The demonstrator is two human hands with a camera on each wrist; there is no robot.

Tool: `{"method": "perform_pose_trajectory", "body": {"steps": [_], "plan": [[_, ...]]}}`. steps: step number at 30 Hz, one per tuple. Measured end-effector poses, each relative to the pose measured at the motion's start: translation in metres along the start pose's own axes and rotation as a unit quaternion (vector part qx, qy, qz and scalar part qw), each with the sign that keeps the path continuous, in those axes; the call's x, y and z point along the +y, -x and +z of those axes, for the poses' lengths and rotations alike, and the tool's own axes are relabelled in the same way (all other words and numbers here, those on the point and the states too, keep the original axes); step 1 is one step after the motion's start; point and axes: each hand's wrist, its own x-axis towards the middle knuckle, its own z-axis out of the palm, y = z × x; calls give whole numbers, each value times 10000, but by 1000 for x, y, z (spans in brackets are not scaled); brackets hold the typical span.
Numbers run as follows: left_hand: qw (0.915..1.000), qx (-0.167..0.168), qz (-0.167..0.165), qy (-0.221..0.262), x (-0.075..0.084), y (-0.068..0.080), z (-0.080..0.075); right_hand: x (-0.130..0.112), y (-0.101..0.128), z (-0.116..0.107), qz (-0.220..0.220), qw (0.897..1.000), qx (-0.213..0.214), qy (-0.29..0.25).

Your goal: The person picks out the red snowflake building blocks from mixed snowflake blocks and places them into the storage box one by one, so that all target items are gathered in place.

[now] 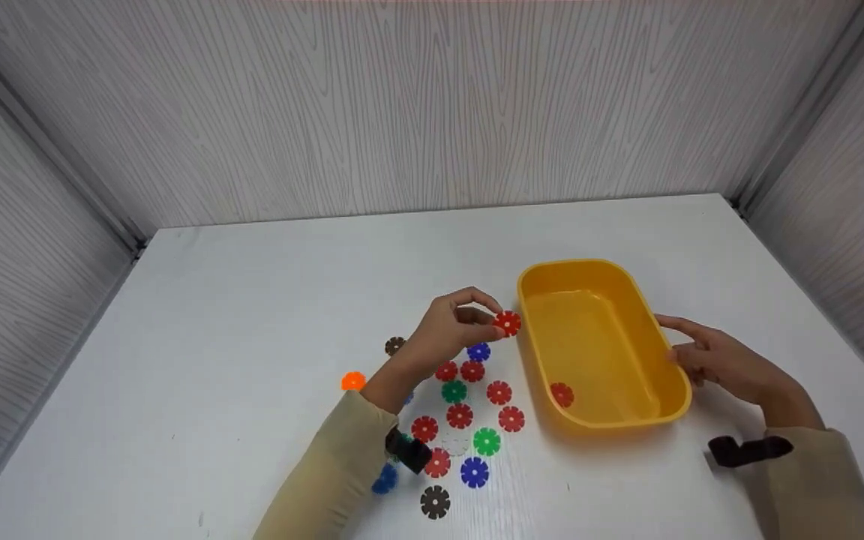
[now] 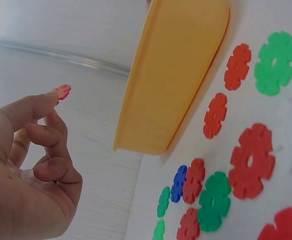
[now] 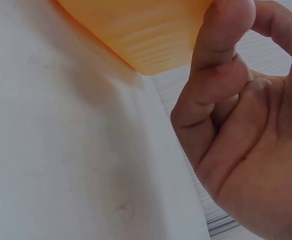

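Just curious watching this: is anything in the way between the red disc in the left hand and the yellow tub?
Nothing visible. The left hand pinches the red disc right beside the yellow tub rim, with only open air between them.

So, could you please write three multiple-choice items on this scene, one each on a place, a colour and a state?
1. Where does the red disc already in the yellow tub lie?
A. near end
B. far end
C. on the rim

2. What colour is the disc the left hand pinches?
A. blue
B. red
C. green

3. What is the right hand doing?
A. pinching a disc
B. touching the tub's side
C. lying flat on the table

Answers: 1 A, it sits in the tub's corner nearest the camera; 2 B, red at the fingertips; 3 B, fingers rest against the tub's right wall.
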Motion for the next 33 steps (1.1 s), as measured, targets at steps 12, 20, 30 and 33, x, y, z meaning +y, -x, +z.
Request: {"method": "perform_pose_trajectory", "body": {"steps": [12,20,30,33], "plan": [[9998,-119,-98,111,4,-16,41,-2,1,3,349,9991,173,153],[9995,-6,-144,267,10,-24,58,-2,0,1,166,9995,196,166],[9998,-185,-32,121,7,-32,66,-1,1,2,-27,9999,90,38],[9998,-209,18,13,5,-34,67,-1,1,2,-92,9999,73,21]]}}
